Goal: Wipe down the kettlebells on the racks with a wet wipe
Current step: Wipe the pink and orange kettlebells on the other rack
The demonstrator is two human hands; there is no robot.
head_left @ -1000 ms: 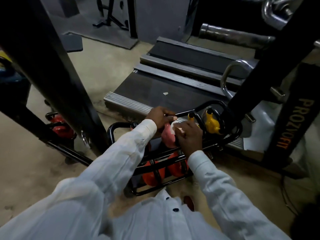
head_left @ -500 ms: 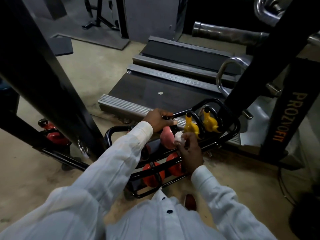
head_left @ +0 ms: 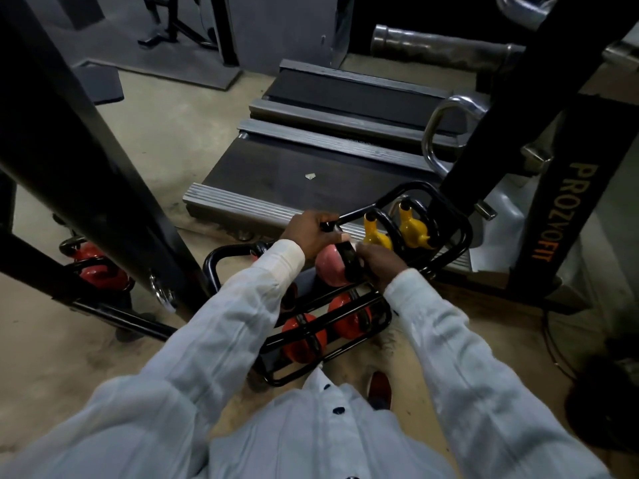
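Pink kettlebell point(head_left: 327, 269) on rack point(head_left: 465, 233) top tier, both hands clamped.
Left hand point(head_left: 309, 233) gripped rack bar; right hand point(head_left: 380, 262) pinched wet wipe point(head_left: 351, 243) at its handle. Yellow kettlebells point(head_left: 413, 231) beside, red kettlebells point(head_left: 301, 340) below. Black upright point(head_left: 86, 167) crowded left; treadmill point(head_left: 294, 174) behind.

Tight here: my left hand point(head_left: 311, 233) grips the rack point(head_left: 415, 185), my right hand point(head_left: 380, 262) curls on the pink kettlebell point(head_left: 326, 269), yellow kettlebells point(head_left: 413, 229) crowding just beyond. Slanted black post point(head_left: 103, 174) blocks left, branded upright point(head_left: 560, 219) blocks right. Treadmill deck point(head_left: 276, 181) ahead lies open, bare floor point(head_left: 166, 133) too.
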